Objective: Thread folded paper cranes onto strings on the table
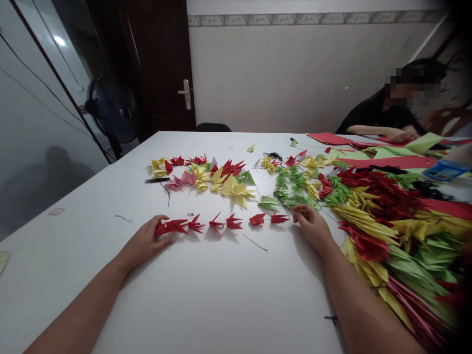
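Head view: left hand closed on left end of red paper string; right hand half-curled at its right end, cannot tell if gripping. String stretched over white table. String's near side: thin metal wire; far side: multicoloured garland.

Bare white table opens wide between the person's arms, with more open surface to the left of the left hand. A row of red paper pieces bars the span from there to the right hand, a metal needle lying just on its near side. Beyond, multicolored paper garlands block the middle, leaving a narrow strip at the far edge. A dense paper heap crowds the right arm's outer side.
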Demonstrator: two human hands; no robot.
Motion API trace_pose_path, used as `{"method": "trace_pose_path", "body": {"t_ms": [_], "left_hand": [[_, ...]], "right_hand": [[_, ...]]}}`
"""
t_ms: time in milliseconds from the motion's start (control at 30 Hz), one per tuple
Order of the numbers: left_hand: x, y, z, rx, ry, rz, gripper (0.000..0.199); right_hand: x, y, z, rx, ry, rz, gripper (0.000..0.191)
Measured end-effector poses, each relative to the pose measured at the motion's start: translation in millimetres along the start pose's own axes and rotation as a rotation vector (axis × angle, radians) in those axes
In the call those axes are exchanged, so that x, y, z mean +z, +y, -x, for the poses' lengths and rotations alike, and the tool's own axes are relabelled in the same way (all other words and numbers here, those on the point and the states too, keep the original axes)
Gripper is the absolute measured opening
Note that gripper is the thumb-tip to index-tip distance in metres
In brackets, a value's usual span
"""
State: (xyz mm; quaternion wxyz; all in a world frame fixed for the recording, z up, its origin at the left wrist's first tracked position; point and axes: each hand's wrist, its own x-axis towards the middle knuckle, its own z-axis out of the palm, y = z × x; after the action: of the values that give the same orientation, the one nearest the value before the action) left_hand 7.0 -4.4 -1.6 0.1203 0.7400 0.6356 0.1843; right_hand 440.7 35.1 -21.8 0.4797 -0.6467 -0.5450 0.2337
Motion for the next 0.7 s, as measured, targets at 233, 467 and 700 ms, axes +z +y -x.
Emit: {"method": "trace_pose_path", "body": {"t_ms": [233, 467, 700], "left_hand": [[-4.8, 7, -3, 0.045, -0.049, -0.002, 0.038], [-5.5, 6, -4, 0.062, -0.066, -0.009, 0.043], [2.6, -3, -4, 0.116, 0.021, -0.054, 0.045]], "right_hand": [[1, 1, -2, 0.004, -0.019, 0.065, 0.014], [1, -2, 0, -0.007, 0.001, 0.118, 0.018], [-2, -4, 2, 0.057, 0.128, 0.346, 0.021]]}}
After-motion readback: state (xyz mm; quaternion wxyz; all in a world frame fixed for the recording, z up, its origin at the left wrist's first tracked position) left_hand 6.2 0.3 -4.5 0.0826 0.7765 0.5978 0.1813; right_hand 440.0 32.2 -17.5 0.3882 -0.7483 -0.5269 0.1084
